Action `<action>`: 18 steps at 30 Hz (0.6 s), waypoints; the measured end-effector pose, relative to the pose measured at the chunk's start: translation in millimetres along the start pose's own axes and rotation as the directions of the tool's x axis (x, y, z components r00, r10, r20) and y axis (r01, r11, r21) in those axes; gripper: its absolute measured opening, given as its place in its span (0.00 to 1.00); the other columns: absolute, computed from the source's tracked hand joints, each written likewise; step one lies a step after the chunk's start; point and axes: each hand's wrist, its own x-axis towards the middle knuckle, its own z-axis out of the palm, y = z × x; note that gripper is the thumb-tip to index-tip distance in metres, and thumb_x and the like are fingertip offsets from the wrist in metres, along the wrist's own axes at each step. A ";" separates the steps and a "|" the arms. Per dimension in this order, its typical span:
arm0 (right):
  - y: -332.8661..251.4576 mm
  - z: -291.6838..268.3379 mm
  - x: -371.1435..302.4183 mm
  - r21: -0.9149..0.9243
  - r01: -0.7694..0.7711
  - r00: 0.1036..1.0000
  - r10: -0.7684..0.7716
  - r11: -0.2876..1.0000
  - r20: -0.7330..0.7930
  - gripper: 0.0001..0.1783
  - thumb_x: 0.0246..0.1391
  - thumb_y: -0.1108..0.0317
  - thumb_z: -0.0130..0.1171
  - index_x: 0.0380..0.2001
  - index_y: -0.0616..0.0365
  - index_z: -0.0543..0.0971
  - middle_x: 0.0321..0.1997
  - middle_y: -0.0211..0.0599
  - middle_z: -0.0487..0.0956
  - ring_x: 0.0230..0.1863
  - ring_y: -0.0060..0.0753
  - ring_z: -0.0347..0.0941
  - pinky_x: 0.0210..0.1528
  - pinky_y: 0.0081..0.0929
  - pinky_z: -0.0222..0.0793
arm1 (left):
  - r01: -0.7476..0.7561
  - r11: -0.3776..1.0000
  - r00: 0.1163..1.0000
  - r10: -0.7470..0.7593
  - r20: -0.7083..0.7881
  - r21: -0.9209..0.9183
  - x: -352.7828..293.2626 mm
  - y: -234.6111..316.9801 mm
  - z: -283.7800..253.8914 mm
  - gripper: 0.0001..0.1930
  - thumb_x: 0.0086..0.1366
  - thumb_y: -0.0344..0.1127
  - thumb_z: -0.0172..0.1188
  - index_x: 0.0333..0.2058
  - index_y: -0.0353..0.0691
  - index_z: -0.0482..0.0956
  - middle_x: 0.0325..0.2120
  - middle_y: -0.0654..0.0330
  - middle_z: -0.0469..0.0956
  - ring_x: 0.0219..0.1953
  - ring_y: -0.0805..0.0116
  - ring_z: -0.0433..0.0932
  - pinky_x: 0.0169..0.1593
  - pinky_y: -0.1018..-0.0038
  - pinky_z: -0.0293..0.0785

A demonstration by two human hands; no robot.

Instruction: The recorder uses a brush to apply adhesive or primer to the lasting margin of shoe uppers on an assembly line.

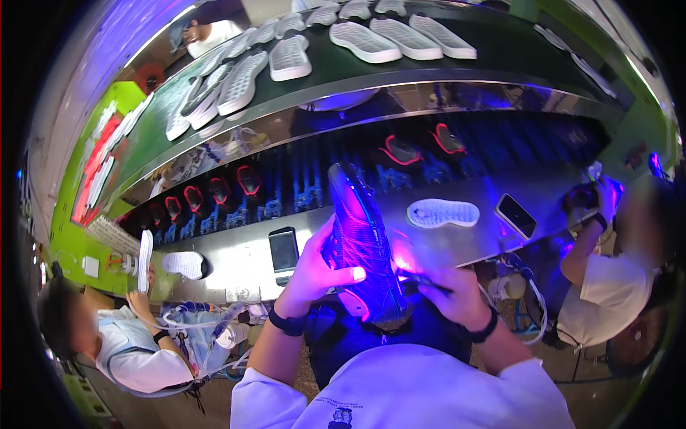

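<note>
1. Head view: the left hand (313, 268) is grasping the dark shoe (359, 247), which is resting between both hands' fingers.
2. Its long axis is pointing forward, slightly leftward.
3. The right hand (454, 293) is pinching a thin dark object (434, 286).

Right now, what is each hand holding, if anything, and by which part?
The left hand holds a dark shoe by its left side, around the middle. The right hand grips a slim dark tool; exactly where is unclear.
</note>
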 end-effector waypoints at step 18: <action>107.0 -57.7 -62.1 0.256 -0.617 0.725 0.664 0.744 -0.183 0.28 0.62 0.80 0.57 0.66 0.62 0.70 0.31 0.22 0.73 0.22 0.11 0.64 0.22 0.14 0.58 | 0.649 0.227 0.736 0.052 -0.675 0.726 211.2 -80.0 -323.0 0.24 0.55 0.56 0.68 0.44 0.46 0.86 0.42 0.59 0.87 0.44 0.60 0.86 0.50 0.62 0.80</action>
